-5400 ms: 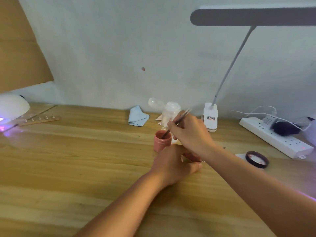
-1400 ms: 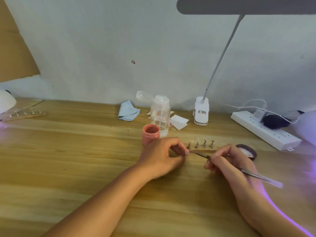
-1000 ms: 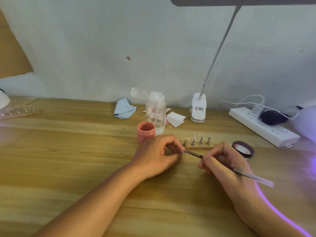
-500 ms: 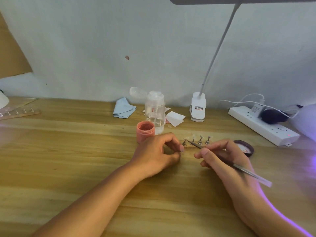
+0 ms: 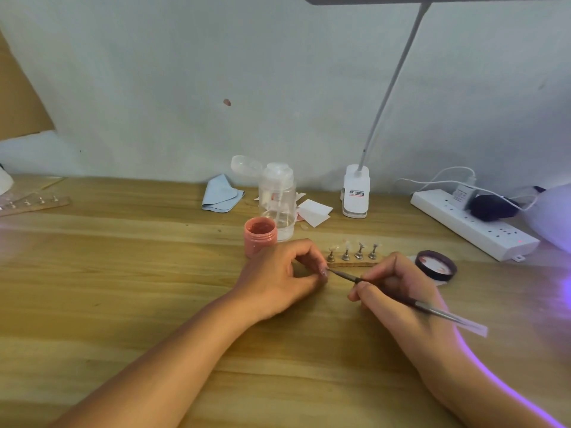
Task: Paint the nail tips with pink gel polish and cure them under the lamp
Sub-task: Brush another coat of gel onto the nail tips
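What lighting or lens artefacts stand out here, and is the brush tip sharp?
Head view: purple glow tints the table at right and rims the right hand's wrist; elsewhere light is even, shadows faint; brush and left hand's pinched nail tip look soft.

Far middle, by the wall: crumpled blue cloth (image 5: 220, 194), left of a clear bottle (image 5: 279, 199) with cap flipped open. Just right, white paper slips (image 5: 315, 211), then a white lamp base (image 5: 356, 193), thin arm rising. Far right: power strip (image 5: 472, 225) holding a black plug (image 5: 491, 206). Far left: cardboard (image 5: 18, 97).
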`<state>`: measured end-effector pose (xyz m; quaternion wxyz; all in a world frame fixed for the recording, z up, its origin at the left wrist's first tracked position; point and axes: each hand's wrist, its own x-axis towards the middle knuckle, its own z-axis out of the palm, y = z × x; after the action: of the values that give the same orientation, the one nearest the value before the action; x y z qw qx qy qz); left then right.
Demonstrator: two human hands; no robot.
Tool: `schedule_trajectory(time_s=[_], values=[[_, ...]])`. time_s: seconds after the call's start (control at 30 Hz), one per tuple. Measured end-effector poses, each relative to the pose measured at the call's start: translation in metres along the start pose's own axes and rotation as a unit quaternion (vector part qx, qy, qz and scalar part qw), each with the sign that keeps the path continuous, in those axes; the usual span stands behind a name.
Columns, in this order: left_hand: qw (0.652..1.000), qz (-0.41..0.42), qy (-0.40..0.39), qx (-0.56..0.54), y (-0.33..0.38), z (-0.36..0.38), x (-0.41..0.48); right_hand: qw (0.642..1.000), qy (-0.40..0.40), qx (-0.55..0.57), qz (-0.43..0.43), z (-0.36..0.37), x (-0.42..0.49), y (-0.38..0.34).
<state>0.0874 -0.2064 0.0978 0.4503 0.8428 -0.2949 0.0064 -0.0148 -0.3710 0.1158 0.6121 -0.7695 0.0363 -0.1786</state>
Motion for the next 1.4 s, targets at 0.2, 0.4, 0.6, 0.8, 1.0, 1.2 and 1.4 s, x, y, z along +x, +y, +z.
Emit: schedule_trajectory(time_s=[0.2, 0.4, 0.6, 0.8, 1.0, 1.2, 1.4], values=[[1.0, 0.006, 0.002, -0.005, 0.0, 0.0, 0.0, 1.0, 0.006, -0.022, -0.002, 0.001, -0.001, 0.0], [1.0, 0.008, 0.002, -0.004, 0.0, 0.0, 0.0, 0.999, 0.022, 0.004, -0.047, -0.001, 0.0, 0.004], [1.0, 0.004, 0.013, -0.013, 0.001, 0.002, 0.001, 0.992, 0.023, 0.034, -0.12, 0.003, 0.0, -0.01], [1.0, -0.01, 0.009, -0.013, 0.0, 0.002, 0.002, 0.999, -0.036, -0.008, -0.019, 0.034, 0.042, -0.05], [0.998, 0.021, 0.046, 0.023, -0.001, 0.004, 0.001, 0.98, -0.082, -0.179, 0.012, 0.074, 0.093, -0.057], [0.999, 0.002, 0.03, 0.015, -0.002, 0.003, 0.002, 0.969, -0.07, -0.238, 0.02, 0.089, 0.104, -0.05], [0.999, -0.026, 0.023, 0.01, 0.0, 0.002, 0.002, 1.0, -0.025, 0.01, 0.01, 0.043, 0.06, -0.051]])
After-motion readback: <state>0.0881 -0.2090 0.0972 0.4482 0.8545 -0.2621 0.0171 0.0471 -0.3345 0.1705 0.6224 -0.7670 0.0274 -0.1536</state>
